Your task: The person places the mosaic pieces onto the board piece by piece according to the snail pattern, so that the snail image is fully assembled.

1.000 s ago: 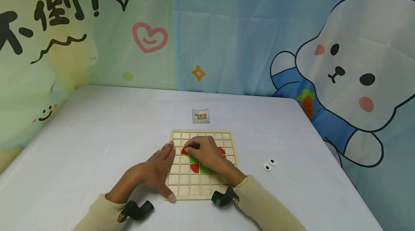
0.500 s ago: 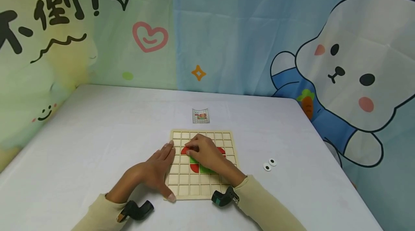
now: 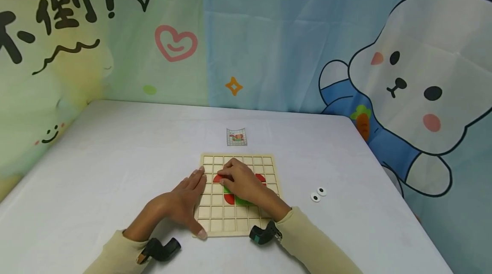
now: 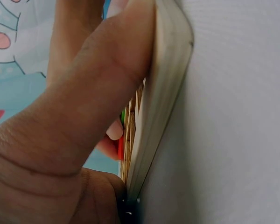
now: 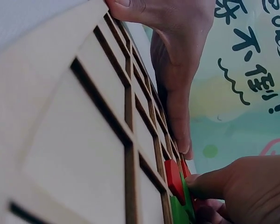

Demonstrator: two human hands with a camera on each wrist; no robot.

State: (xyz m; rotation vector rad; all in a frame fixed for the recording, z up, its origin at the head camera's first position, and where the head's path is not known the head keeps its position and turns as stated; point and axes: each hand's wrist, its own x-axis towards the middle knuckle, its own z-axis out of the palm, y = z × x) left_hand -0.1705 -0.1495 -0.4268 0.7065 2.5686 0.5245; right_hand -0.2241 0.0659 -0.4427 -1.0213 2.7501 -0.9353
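A square wooden grid board (image 3: 217, 213) lies flat on the white table. Red pieces (image 3: 229, 199) and a green piece (image 3: 243, 201) sit in its middle cells. My left hand (image 3: 191, 195) lies flat along the board's left edge, fingers straight, thumb at the near left corner. In the left wrist view the thumb (image 4: 102, 88) presses against the board's rim (image 4: 164, 88). My right hand (image 3: 230, 176) rests on the board's centre, its curled fingertips pinching a red piece (image 5: 173, 179) beside the green piece (image 5: 178, 211). The hand hides most of the pieces.
A small pattern card (image 3: 236, 136) lies just beyond the board. Two googly eyes (image 3: 318, 194) lie on the table to the right. A cartoon-printed curtain (image 3: 269, 39) walls the table's far and right sides. The table's right edge (image 3: 388, 180) runs close to the eyes.
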